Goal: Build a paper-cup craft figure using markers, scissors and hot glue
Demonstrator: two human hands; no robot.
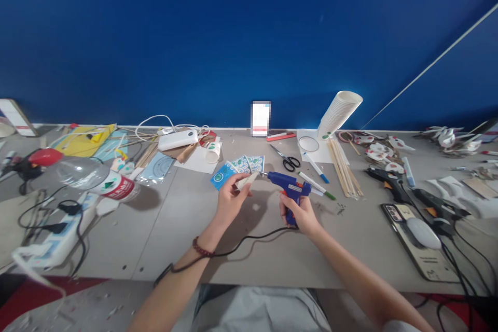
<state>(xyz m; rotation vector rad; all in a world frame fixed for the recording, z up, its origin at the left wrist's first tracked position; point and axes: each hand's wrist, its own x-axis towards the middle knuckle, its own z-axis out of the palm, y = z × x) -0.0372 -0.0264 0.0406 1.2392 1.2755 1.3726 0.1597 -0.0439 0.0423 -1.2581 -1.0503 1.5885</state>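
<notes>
**Hand-Held Glue Gun at a Crowded Workbench**

The right hand (299,212) was wrapped around the grip of a blue plastic glue gun (290,184), its fingers closed. The left hand (231,198) pinched a small, pale, flat piece (248,180) between thumb and fingers, just beside the nozzle. Both items were above the middle of the bench.

Obstructions: a black cable (249,237) ran from the gun grip across to the left forearm. Blue-and-white patterned sheets (221,176) lay directly behind the left hand. Beyond the gun lay black-handled scissors (290,164), a white marker with a blue cap (319,168) and a bundle of pale wooden sticks (345,168). A tilted stack of white paper cups (339,114) stood farther back.

Left side: a clear plastic bottle with a red label (120,187) lay on its side near a white power strip (72,225). Right side: two black glue guns lay near a smartphone (420,254).

Surface and room: the grey tabletop (171,233) carried a visible seam and met a plain blue wall (218,41).
</notes>
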